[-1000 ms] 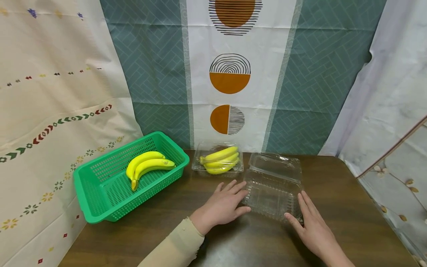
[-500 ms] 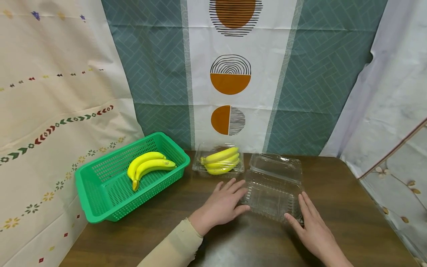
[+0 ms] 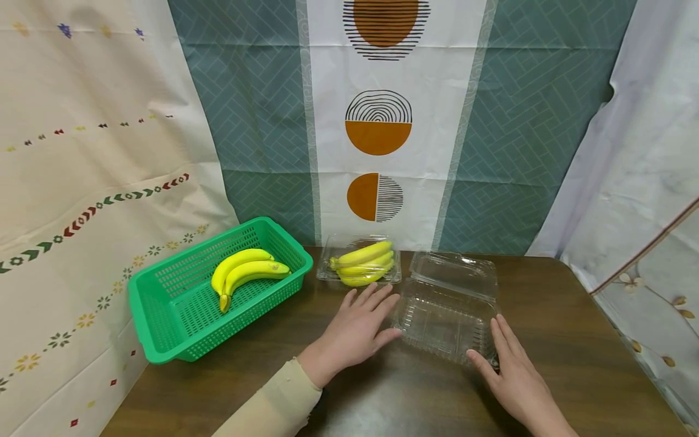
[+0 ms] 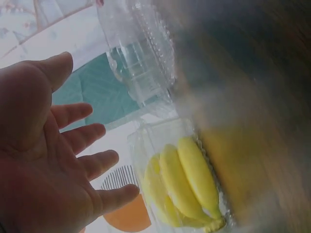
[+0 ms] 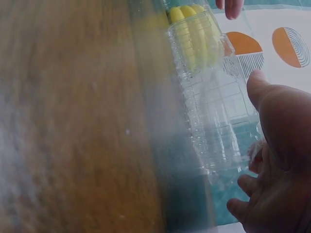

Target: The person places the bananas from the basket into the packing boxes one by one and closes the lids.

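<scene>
An opened clear plastic clamshell box (image 3: 437,321) lies on the table, its lid folded back toward the curtain. My left hand (image 3: 355,331) is spread palm down just left of this box, and the left wrist view shows its fingers (image 4: 85,138) straight and holding nothing. On the box's right side, the fingers of my right hand (image 3: 513,376) lie extended along the wall, appearing to touch it. Behind my left hand stands a second clamshell (image 3: 322,273), closed over a bunch of bananas (image 3: 363,264).
A green slotted basket (image 3: 139,321) stands at the left with another bunch of bananas (image 3: 248,273) inside. Bare brown tabletop (image 3: 393,400) extends in front of the boxes. A patterned curtain (image 3: 262,121) hangs directly behind the table.
My left hand has drawn slightly left, away from the opened box's side. My right hand stays by the box, and both boxes remain in place.
</scene>
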### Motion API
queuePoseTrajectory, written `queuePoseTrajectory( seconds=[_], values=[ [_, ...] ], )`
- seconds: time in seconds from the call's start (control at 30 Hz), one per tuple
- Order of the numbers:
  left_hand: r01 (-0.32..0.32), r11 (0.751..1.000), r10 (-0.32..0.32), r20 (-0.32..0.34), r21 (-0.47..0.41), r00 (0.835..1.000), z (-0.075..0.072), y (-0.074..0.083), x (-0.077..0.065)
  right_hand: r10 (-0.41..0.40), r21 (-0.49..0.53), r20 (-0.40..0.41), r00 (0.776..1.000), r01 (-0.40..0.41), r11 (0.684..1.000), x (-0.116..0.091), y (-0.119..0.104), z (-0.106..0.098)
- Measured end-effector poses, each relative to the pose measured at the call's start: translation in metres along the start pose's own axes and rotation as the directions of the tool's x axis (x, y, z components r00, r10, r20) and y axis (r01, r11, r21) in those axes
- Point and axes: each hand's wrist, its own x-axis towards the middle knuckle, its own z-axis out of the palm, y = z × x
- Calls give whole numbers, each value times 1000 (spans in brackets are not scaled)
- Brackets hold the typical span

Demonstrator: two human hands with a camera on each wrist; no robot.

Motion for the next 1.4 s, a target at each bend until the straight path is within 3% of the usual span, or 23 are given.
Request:
queuePoseTrajectory(
  seconds=[0.23, 0.97, 1.4],
  values=[
    [17, 999, -16, -39, 28, 999, -9, -7, -7, 0, 3, 1, 1000, 0, 1000, -1, 0, 0],
    [86, 986, -75, -78, 145, 994, -35, -31, -25, 10, 9, 12, 1000, -11, 1000, 0, 0, 1],
    [129, 978, -110, -116, 166, 987, -55, -51, -35, 10, 10, 10, 1000, -10, 1000, 0, 0, 0]
  ],
)
